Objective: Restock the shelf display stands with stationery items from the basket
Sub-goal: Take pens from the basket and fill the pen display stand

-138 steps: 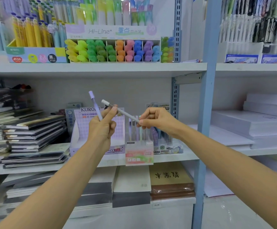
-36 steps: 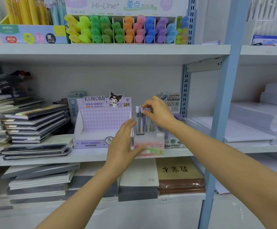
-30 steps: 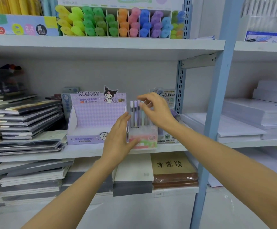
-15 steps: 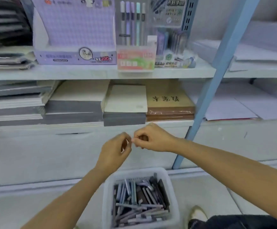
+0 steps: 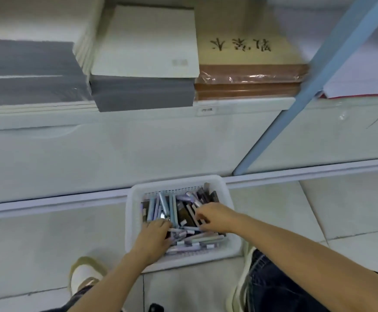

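Observation:
A white plastic basket [image 5: 232, 242] stands on the floor in front of the shelf unit. It holds several loose pens [image 5: 161, 207] in pale blue, lilac and grey, along with some dark flat packs. Both my hands are down inside it. My left hand [image 5: 155, 235] lies palm down on the pens at the near left, its fingertips buried in the pile. My right hand [image 5: 215, 216] reaches in from the right, with finger and thumb tips down among the pens in the middle. Motion blur hides whether either hand holds a pen. The display stands are out of view.
Above the basket is the white base panel [image 5: 116, 152] of the shelf unit and a slanting blue upright post [image 5: 296, 109]. The lowest shelf carries grey and white paper stacks [image 5: 145, 41] and a brown wrapped pack [image 5: 248, 55]. My shoes [image 5: 83, 275] flank the basket.
I have tipped my view down from the pen displays to the floor basket. Both hands left the stand, dropped, met in front of me, and are now in the basket.

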The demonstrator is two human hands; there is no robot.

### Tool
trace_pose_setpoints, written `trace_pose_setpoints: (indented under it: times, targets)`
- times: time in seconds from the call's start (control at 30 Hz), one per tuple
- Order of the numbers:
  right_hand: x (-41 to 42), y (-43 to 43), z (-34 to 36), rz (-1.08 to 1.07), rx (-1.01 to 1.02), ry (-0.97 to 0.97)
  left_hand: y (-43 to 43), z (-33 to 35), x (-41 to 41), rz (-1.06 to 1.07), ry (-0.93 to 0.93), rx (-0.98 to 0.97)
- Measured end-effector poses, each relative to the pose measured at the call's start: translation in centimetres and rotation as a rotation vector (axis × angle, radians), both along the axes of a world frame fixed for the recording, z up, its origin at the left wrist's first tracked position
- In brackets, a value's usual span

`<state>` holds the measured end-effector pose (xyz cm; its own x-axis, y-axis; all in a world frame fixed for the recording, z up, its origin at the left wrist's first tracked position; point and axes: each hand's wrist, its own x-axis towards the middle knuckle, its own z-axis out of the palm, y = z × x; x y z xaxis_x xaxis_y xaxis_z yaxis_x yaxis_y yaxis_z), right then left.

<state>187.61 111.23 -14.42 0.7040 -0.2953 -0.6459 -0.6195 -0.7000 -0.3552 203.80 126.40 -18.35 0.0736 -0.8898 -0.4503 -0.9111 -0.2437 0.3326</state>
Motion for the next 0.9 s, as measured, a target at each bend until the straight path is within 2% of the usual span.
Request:
trace_pose_setpoints:
  times: [0.1,0.23,0.37,0.5,0.63,0.83,0.9]
  targets:
    - [0.0,1.3,-2.0,0.066,0.037,0.125,-0.3,-1.4,-0.9,-0.063,-0.146,0.006]
    - [-0.1,2.5,-3.6,0.045,0.077,0.165,-0.2,-3.0,-1.8,-0.073,-0.115,0.039]
    - [-0.1,1.5,-3.9,0.102,0.104,0.19,-0.4,-4.0,-1.8,-0.091,-0.174,0.032]
    - [-0.4,0.3,-3.7,0.03,0.155,0.133,-0.7,-4.5,-0.9,-0.078,-0.18,0.016]
    - [-0.5,-1.6,-2.5,-0.07,0.213,0.007,-1.0,-3.1,0.5,0.109,-0.015,-0.067]
    - [-1.4,-4.3,-0.8,-0.26,0.274,-0.122,-1.8,-0.6,1.8,0.591,0.351,-0.122]
    - [-1.4,-4.4,-0.4,-0.261,0.3,-0.142,-2.3,0.1,1.8,0.643,0.413,-0.184]
